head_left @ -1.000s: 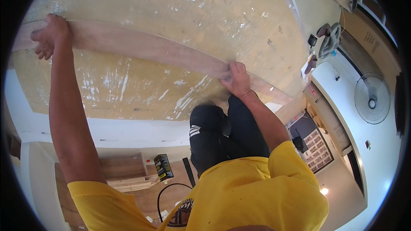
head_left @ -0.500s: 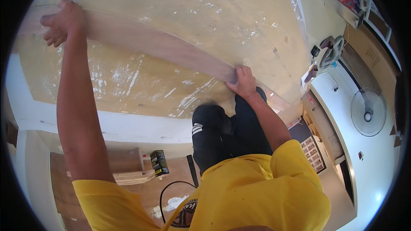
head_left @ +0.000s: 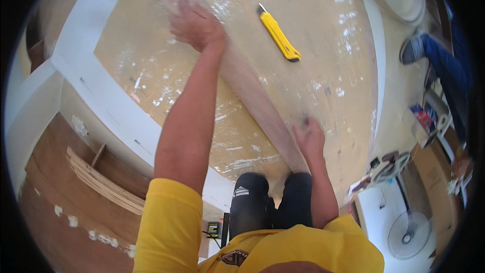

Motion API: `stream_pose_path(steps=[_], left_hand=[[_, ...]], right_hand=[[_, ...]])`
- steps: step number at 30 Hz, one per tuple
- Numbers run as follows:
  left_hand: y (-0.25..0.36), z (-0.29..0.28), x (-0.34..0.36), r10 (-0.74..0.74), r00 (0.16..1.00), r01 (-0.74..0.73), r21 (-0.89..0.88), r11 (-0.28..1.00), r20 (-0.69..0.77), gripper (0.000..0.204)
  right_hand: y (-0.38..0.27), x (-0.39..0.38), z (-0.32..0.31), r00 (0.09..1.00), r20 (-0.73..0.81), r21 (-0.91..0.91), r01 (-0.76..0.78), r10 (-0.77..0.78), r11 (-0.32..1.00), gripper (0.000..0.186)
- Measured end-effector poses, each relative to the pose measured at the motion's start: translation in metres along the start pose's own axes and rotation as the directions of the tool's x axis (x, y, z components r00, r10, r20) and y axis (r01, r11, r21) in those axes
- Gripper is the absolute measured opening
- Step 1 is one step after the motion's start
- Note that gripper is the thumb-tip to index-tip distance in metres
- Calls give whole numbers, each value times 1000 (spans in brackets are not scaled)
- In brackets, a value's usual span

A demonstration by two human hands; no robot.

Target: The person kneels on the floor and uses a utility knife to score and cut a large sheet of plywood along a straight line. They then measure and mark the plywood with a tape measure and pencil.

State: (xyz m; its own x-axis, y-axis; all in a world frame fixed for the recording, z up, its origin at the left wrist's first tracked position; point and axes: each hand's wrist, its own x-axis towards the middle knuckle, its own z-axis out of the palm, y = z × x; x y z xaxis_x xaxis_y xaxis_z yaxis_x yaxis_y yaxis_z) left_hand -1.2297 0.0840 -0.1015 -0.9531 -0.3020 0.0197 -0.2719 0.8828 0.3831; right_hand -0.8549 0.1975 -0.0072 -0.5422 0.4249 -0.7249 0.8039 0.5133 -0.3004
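Observation:
A long pale wooden strip (head_left: 255, 101) lies diagonally across a scuffed tan board (head_left: 333, 40) with white marks. My left hand (head_left: 194, 25) is closed on the strip's upper part, slightly blurred. My right hand (head_left: 310, 136) is beside the strip's lower part, blurred, its thumb and fingers apart; I see nothing held in it. A yellow utility knife (head_left: 279, 35), tip upward, lies on the board right of the strip. My legs are at the strip's lower end.
Another person's jeans-clad leg and shoe (head_left: 411, 48) are at the right. Near them are a colourful box (head_left: 424, 119), tools (head_left: 386, 164), cardboard (head_left: 429, 182) and a standing fan (head_left: 406, 235). Stacked thin wood (head_left: 103, 184) lies at lower left; a white edge (head_left: 96, 86) borders the board.
The view has swung, so strip and knife appear turned and shifted. My right hand has come off the strip to its right side. Another person's leg has come into view.

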Motion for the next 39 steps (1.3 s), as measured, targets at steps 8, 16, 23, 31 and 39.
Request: stream_pose_path(steps=[8, 16, 23, 31, 39], left_hand=[[3, 8, -2, 38, 996, -31, 76, 997, -83, 41], [-10, -11, 7, 122, 991, -126, 100, 987, 47, 45], [-19, -1, 7, 159, 987, -159, -13, 987, -20, 47], [-12, -4, 7, 171, 985, -170, 36, 985, -20, 52], [-12, -5, 7, 138, 990, -139, 23, 990, 43, 51]], right_hand=[[-130, 174, -1, 644, -605, -203, 445, -469, 872, 56], [-124, 178, 13, 521, -681, -310, 432, -515, 847, 43], [-215, 189, -21, 690, -524, -50, 560, -499, 827, 30], [-366, 288, -46, 701, -354, 105, 688, -619, 718, 39], [-410, 315, -47, 803, -137, 53, 591, -580, 805, 25]])
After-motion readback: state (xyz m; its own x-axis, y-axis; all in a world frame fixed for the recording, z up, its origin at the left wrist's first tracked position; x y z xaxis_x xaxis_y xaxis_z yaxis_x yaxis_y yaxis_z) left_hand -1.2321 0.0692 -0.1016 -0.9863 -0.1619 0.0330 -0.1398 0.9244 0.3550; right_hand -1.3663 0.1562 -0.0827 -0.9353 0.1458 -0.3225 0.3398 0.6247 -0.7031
